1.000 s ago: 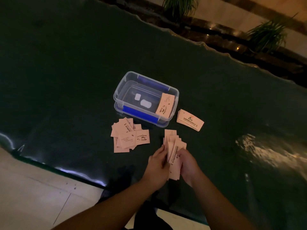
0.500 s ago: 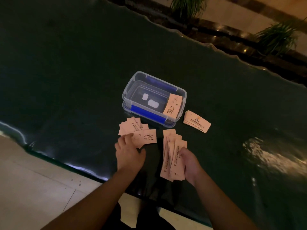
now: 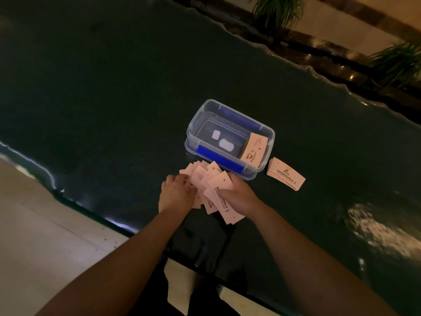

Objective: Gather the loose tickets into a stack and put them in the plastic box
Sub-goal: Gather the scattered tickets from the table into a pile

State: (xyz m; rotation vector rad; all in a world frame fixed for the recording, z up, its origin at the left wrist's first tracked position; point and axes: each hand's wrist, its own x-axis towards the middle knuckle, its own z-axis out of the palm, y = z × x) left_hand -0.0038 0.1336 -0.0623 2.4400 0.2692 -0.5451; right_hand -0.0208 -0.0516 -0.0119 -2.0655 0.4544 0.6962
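Pale pink loose tickets lie in a fanned heap just in front of the clear plastic box, which has blue clips. My left hand presses on the heap's left side. My right hand grips a bunch of tickets laid over the heap's right side. One ticket stack leans inside the box at its right end. Another neat stack lies on the table right of the box.
The dark green table has a wavy far edge and a near edge over a pale floor. Potted plants stand beyond the far edge. A glare patch shines at the right.
My right hand has carried its bunch of tickets left onto the loose heap. My left hand has closed in on the heap. The camera view has shifted.
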